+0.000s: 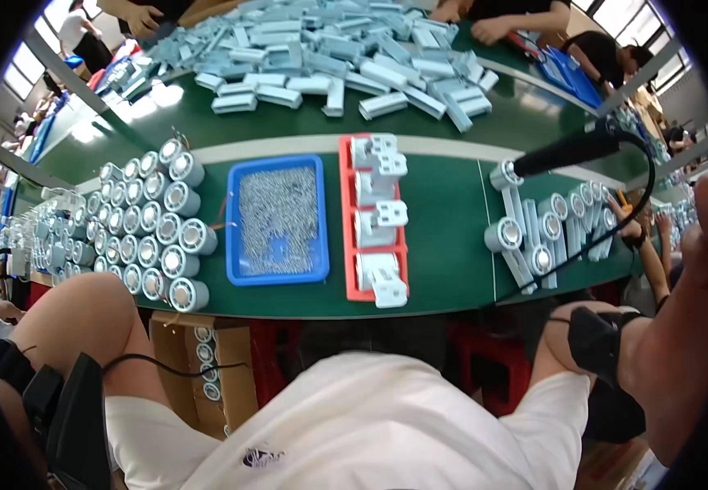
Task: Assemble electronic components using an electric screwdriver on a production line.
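Observation:
My right hand is raised close at the right rim, large and partly cut off, with a black strap round the wrist. Its fingertips run into the dark edge, so whether it holds anything is hidden. My left arm bends down at the lower left, carrying black strapped-on devices; the left hand is outside the picture. On the green table before me stands a red holder with several white plastic parts. Beside it lies a blue tray of small metal pieces.
Rows of round white motor-like parts with thin wires fill the left side. A black rod-shaped tool with a cable slants over cylinders and pale bars at right. Pale blue channel pieces lie heaped beyond, near other people's hands. An open carton stands below.

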The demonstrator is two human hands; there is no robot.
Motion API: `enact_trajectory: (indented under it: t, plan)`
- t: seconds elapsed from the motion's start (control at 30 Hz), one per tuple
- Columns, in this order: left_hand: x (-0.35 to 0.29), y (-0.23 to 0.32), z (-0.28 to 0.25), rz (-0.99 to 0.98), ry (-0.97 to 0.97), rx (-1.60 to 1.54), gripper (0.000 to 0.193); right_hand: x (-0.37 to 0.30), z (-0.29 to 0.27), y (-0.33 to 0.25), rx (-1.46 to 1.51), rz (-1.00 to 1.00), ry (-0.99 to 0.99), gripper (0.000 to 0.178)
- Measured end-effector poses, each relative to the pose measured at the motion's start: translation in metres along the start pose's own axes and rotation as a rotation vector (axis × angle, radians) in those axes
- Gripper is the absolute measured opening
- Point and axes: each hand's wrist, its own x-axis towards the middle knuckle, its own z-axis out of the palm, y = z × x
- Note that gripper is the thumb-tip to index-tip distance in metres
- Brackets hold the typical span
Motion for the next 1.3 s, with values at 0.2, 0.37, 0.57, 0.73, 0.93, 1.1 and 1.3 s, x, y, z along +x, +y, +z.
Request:
enact_trajectory:
  t: [0.2,0.37,0.57,0.73,0.93,1.1,1.3]
  plan:
    - [0.011,-0.020,-0.012,-0.007,-0.004,-0.009,0.025,-0.013,0.008,0.014,-0.089,-0.029,0.027,0.072]
    - [-0.031,-0.022,-0.004,-0.352,0.115,-0.081,0.024,-0.067,-0.026,-0.040,-0.225,0.263,-0.124,0.071]
    - [-0.013,-0.027,-0.003,-0.411,0.119,-0.124,0.023,-0.075,-0.047,-0.058,-0.350,0.283,-0.119,0.071]
    - [0.007,-0.046,0.003,-0.343,0.064,-0.167,0.023,-0.087,-0.065,-0.050,-0.462,0.194,-0.036,0.070]
    - [-0.038,-0.042,0.009,-0.611,0.198,-0.253,0.023,-0.127,-0.107,-0.120,-0.607,0.397,-0.201,0.070]
    - [-0.031,-0.049,0.014,-0.681,0.281,-0.298,0.024,-0.118,-0.139,-0.122,-0.687,0.429,-0.267,0.070]
    - [-0.029,0.007,-0.001,-0.536,0.410,-0.174,0.026,-0.117,-0.110,-0.061,-0.558,0.322,-0.234,0.070]
